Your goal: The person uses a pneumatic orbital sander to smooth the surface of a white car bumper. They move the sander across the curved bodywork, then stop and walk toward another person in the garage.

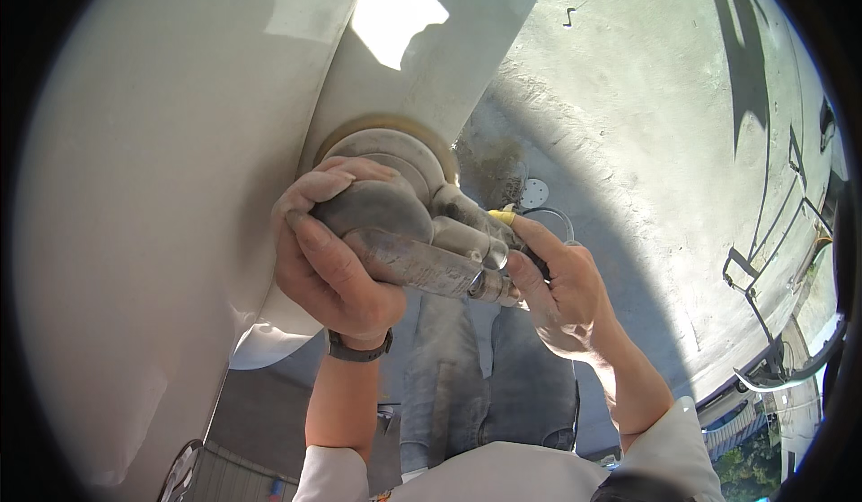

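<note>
A dusty grey orbital sander [377, 212] lies with its round pad [392, 145] against a pale, curved vehicle panel [422, 80]. My left hand [328, 255] is wrapped over the sander's head from the left, its fingers curled round the dark grip cap. At the tool's rear end, by the exhaust tube and hose fitting, my right hand [561, 295] is closed with thumb and index finger on it. Something yellow [503, 217] shows at the right index fingertip. The pad's working face is hidden against the panel.
A large white body panel [162, 188] fills the left side. On the concrete floor [611, 98] lie a white disc with holes [535, 192] and a thin hose loop [558, 217]. Thin dark metal frames [754, 277] stand at the right. My legs in jeans [530, 376] are below the sander.
</note>
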Action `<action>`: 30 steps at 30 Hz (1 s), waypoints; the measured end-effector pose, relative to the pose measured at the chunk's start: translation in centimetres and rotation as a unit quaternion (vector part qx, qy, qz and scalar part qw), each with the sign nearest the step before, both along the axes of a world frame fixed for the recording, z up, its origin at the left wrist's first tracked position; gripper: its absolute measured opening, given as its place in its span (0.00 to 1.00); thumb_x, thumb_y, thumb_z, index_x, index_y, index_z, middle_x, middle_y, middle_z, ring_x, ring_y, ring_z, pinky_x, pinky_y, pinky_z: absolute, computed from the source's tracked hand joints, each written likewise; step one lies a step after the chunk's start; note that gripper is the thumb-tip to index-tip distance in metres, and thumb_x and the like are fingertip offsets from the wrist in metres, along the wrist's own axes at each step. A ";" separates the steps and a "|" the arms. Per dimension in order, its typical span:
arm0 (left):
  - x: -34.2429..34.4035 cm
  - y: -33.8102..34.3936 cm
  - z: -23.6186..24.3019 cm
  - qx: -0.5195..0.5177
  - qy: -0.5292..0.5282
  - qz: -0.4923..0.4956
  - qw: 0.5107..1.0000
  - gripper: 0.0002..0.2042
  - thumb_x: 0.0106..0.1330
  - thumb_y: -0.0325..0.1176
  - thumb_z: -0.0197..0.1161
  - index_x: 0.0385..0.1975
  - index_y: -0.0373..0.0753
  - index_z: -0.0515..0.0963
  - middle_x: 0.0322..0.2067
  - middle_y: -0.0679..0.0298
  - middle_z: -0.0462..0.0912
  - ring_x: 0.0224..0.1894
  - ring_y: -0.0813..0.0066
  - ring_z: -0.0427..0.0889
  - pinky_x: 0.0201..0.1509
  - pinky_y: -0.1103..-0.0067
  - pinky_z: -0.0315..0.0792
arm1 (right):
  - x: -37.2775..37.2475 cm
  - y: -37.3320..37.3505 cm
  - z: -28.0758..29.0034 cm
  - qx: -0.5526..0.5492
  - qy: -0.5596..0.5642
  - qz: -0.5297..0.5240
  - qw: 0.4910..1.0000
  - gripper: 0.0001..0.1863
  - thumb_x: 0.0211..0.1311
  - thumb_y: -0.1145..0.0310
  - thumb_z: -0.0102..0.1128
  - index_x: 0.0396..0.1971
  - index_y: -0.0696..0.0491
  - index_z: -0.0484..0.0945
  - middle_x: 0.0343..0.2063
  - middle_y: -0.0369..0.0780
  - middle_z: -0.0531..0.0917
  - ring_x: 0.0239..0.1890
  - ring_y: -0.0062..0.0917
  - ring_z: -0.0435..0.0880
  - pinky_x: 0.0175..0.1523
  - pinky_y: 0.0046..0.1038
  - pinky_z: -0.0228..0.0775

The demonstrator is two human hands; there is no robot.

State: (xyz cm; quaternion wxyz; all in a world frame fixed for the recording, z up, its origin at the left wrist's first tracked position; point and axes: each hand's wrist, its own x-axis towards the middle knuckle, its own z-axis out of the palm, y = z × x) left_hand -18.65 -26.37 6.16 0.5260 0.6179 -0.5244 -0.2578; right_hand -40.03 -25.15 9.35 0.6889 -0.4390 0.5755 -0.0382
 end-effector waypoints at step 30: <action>6.7 14.0 3.1 0.132 -0.121 0.106 0.978 0.21 0.83 0.40 0.34 0.44 0.31 0.73 0.34 0.47 0.84 0.37 0.56 0.82 0.48 0.60 0.79 | 6.2 7.2 1.5 0.026 -0.095 0.169 0.981 0.19 0.76 0.68 0.59 0.62 0.57 0.76 0.25 0.49 0.86 0.26 0.45 0.87 0.34 0.38 0.75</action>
